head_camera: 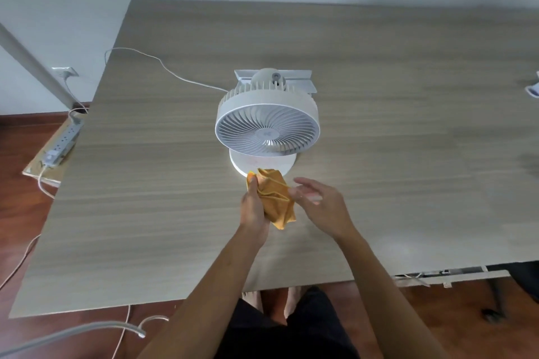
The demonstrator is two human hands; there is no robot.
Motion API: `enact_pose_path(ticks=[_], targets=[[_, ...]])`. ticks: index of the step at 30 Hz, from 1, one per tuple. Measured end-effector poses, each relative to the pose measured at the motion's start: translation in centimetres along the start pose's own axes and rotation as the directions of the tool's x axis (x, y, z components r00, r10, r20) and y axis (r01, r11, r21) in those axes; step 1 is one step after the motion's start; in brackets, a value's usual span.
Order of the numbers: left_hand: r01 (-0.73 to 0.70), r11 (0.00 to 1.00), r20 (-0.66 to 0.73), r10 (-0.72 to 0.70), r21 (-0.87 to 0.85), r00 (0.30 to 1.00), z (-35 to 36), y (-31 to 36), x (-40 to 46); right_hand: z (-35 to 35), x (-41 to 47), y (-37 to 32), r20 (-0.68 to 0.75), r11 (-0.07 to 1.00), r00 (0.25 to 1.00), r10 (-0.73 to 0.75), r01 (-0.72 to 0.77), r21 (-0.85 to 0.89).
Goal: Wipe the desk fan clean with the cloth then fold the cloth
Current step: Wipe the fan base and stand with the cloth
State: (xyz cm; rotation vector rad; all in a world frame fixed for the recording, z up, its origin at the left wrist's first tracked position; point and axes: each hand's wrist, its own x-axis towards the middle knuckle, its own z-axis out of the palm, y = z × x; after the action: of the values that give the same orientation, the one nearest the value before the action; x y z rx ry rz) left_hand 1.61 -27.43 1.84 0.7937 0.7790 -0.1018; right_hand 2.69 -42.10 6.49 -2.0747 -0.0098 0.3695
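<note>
A white desk fan [267, 128] stands on its round base in the middle of the wooden desk [145, 183], its grille tilted up towards me. Just in front of the base, my left hand [254, 207] grips a bunched orange cloth [277, 198], held a little above the desk. My right hand [318, 204] is beside the cloth on its right. Its fingers are spread and mostly straight, and the fingertips touch the cloth's edge.
The fan's white cable [163, 67] runs back left across the desk and off its edge. A power strip [59, 146] lies on the floor at the left. A small white object [532, 93] sits at the desk's right edge. Behind the fan is a white flat piece [300, 76].
</note>
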Motion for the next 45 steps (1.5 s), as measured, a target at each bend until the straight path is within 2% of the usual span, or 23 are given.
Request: enact_pose_path(ticks=[6,12,14,16,19,22,28,33,38,41,45], targets=[[-0.035,0.999,0.113,0.034,0.012,0.993,0.2,-0.1,-1.4,1.5,-0.6,0.8,0.026,0.992,0.996,-0.090,0.092,-0.086],[-0.084,0.996,0.119,0.079,0.030,0.990,0.3,-0.4,-2.1,2.2,0.7,1.6,0.060,0.982,0.993,-0.103,0.111,-0.152],[-0.119,0.991,0.114,0.112,0.059,0.987,0.3,-0.7,-2.4,2.3,0.9,1.9,0.054,0.991,0.995,-0.088,0.092,-0.094],[-0.176,0.979,0.075,0.168,0.107,0.983,0.1,-0.9,-2.5,2.6,0.9,2.1,0.030,0.998,0.998,-0.053,0.052,0.033],[-0.252,0.950,0.015,0.254,0.184,0.967,-0.2,-1.2,-2.2,3.5,1.4,2.3,-0.015,0.975,1.000,0.002,0.001,0.223],[-0.295,0.931,0.019,0.298,0.217,0.954,-0.4,-1.4,-1.4,4.4,2.1,2.7,-0.002,0.948,1.000,0.019,-0.017,0.319],[-0.316,0.911,0.023,0.321,0.264,0.947,-1.1,-2.2,0.4,5.4,3.1,4.2,-0.059,0.964,0.997,-0.049,0.062,0.259],[-0.390,0.852,0.072,0.391,0.348,0.918,-1.7,-3.2,2.2,5.9,4.2,5.2,0.003,0.948,0.997,-0.074,0.070,0.311],[-0.481,0.794,0.164,0.453,0.373,0.876,-2.2,-3.3,4.3,7.0,6.2,6.1,-0.111,0.961,0.991,-0.069,0.095,0.258],[-0.598,0.712,0.194,0.570,0.369,0.798,-2.9,-2.6,5.3,7.0,7.6,6.8,-0.162,0.940,0.985,-0.055,0.106,0.325],[-0.755,0.437,0.218,0.777,0.489,0.591,-5.5,-2.2,7.8,6.7,9.3,8.3,-0.223,0.890,0.975,-0.015,0.114,0.442]])
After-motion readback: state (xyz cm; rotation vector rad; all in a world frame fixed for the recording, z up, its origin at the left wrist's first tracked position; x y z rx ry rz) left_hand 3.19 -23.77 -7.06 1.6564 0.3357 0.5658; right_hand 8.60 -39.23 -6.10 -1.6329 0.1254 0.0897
